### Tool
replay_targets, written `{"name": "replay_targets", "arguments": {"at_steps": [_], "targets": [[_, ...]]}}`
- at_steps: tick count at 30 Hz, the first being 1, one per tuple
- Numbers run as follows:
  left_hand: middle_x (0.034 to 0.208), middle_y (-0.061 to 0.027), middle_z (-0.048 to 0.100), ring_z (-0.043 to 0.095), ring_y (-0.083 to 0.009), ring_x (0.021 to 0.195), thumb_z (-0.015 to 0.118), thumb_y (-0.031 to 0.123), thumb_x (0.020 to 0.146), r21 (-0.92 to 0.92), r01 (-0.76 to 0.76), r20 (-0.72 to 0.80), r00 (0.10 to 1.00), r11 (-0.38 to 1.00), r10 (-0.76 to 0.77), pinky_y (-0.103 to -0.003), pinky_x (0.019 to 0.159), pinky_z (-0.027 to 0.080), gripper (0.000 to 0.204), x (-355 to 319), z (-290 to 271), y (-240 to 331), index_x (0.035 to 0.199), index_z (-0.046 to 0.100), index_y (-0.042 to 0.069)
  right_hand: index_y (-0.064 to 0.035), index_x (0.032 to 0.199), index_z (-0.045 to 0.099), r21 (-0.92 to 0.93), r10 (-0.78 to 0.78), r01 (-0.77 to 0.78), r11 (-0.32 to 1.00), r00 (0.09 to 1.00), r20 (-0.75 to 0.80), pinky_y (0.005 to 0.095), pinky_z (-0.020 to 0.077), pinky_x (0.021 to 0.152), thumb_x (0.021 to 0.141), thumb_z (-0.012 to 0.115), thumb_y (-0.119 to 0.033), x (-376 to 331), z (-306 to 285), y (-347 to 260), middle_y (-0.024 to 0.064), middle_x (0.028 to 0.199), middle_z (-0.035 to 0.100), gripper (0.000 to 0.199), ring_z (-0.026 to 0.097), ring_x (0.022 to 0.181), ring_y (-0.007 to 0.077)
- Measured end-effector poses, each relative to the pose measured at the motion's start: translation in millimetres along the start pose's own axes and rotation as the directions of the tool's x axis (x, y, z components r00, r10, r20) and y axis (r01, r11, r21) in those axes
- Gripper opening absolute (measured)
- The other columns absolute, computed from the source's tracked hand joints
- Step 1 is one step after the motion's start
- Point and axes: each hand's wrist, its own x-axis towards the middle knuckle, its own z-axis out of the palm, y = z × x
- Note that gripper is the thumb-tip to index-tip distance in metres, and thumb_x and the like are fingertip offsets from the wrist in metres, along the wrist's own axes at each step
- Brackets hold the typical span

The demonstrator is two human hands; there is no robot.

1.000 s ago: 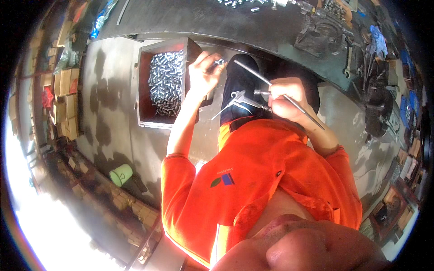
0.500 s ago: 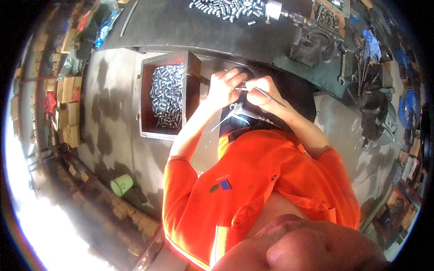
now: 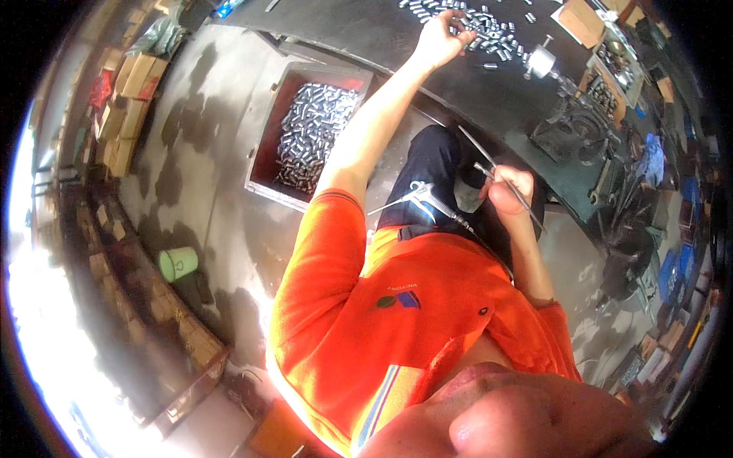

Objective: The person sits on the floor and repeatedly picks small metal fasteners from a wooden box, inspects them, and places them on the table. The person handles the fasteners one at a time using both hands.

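My left hand [image 3: 441, 42] reaches over the black bench to a pile of small shiny metal sleeves [image 3: 500, 42]. Its fingers are apart at the pile's near side, and I see no sleeve held between them. Close to my right thigh, my right hand [image 3: 511, 191] is closed around a long thin metal rod [image 3: 475, 143] that slants across the palm. A second short metal piece [image 3: 481, 169] sticks out from the same fist; its kind is unclear. An air blow gun [image 3: 424, 195] with a thin nozzle lies on my lap.
A red-lined box [image 3: 263, 149] full of similar metal sleeves stands left of my legs. On the bench [image 3: 366, 27], a cylindrical metal fixture [image 3: 540, 61] is to the right of the pile, with wrenches and a blue rag [image 3: 653, 156] beyond. A green bucket [image 3: 178, 263] sits on the floor.
My left hand has left my right hand and stretched forward to the pile on the bench. My right hand has moved right and down, keeping the rod. My view has shifted.
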Motion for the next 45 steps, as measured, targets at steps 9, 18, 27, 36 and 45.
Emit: {"name": "replay_targets", "arguments": {"at_steps": [9, 18, 27, 36, 45], "targets": [[0.079, -0.0127, 0.068, 0.065, -0.0128, 0.066, 0.060, 0.008, 0.076, 0.245, 0.196, -0.265, 0.955, 0.950, -0.129, -0.025, 0.060, 0.050, 0.023, -115, -163, -52, 0.096, 0.065, -0.001, -0.0013, 0.053, 0.038, 0.117, 0.056, -0.062, 0.991, 0.997, 0.049, 0.0238, 0.0383, 0.047, 0.064, 0.051, -0.005, -4, 10, -1, 0.0026, 0.053, 0.045, 0.018, 0.046, 0.050, 0.0077], [0.086, -0.0160, 0.066, 0.064, -0.0304, 0.084, 0.065, 0.025, 0.067, 0.641, 0.612, -0.371, 0.776, 0.464, -0.510, -0.040, 0.076, 0.050, 0.032, -236, -264, -177, 0.095, 0.065, 0.008, -0.0028, 0.052, 0.036, -0.059, 0.083, -0.077, 0.995, 0.990, 0.115, 0.0238, 0.0332, 0.044, 0.061, 0.049, -0.002, 1, 21, 8, 0.0008, 0.050, 0.040, 0.015, 0.040, 0.047, 0.0067], [0.095, -0.0157, 0.065, 0.063, -0.0311, 0.088, 0.059, 0.031, 0.074, 0.835, 0.542, -0.436, 0.755, 0.092, -0.489, -0.040, 0.078, 0.050, 0.029, -214, -219, -166, 0.092, 0.065, 0.008, -0.0026, 0.053, 0.036, -0.115, 0.092, -0.080, 0.990, 0.990, 0.105, 0.0240, 0.0303, 0.044, 0.063, 0.050, -0.004, -3, 22, 13, 0.0008, 0.049, 0.038, 0.017, 0.037, 0.048, 0.0056], [0.081, -0.0164, 0.066, 0.064, -0.0257, 0.061, 0.064, 0.021, 0.075, 0.331, 0.588, -0.438, 0.789, 0.738, -0.431, -0.031, 0.059, 0.052, 0.030, -231, -234, -153, 0.094, 0.062, -0.002, -0.0023, 0.054, 0.036, -0.071, 0.093, -0.086, 0.994, 0.989, 0.112, 0.0249, 0.0284, 0.044, 0.063, 0.051, -0.003, -7, 20, 9, 0.0009, 0.050, 0.035, 0.017, 0.034, 0.050, 0.0054], [0.074, -0.0181, 0.062, 0.064, -0.0293, 0.065, 0.057, 0.013, 0.080, -0.774, 0.376, 0.151, 0.891, 0.510, -0.427, -0.041, 0.065, 0.053, 0.025, -225, -116, 3, 0.099, 0.053, -0.003, -0.0042, 0.053, 0.034, -0.292, 0.003, 0.045, 0.955, 0.987, 0.160, 0.0294, 0.0248, 0.041, 0.061, 0.052, -0.003, 2, 33, 2, 0.0049, 0.048, 0.027, 0.020, 0.029, 0.043, 0.0106]]}}
